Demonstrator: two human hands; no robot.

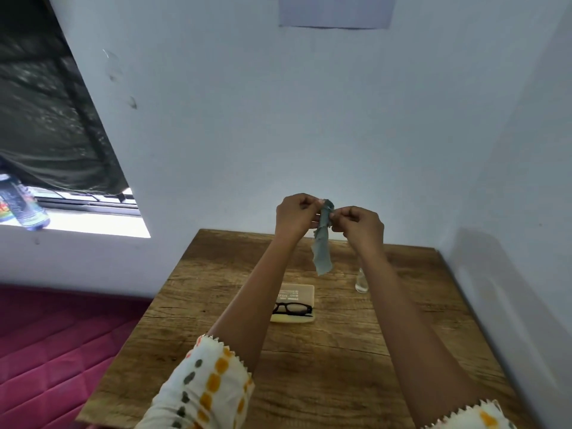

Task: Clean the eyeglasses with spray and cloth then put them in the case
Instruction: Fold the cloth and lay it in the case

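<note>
A grey-green cleaning cloth (322,249) hangs bunched in the air above the far part of the wooden table (309,366). My left hand (295,215) and my right hand (362,226) both pinch its top edge, close together. Below them, black-framed eyeglasses (292,308) lie in an open cream case (294,305) near the table's middle. A small clear spray bottle (361,281) stands upright to the right of the case, partly hidden behind my right forearm.
The table stands in a corner, with pale walls behind it and on its right. A magenta quilted mattress (46,345) lies to the left. A window sill at the upper left holds a plastic bottle (23,205).
</note>
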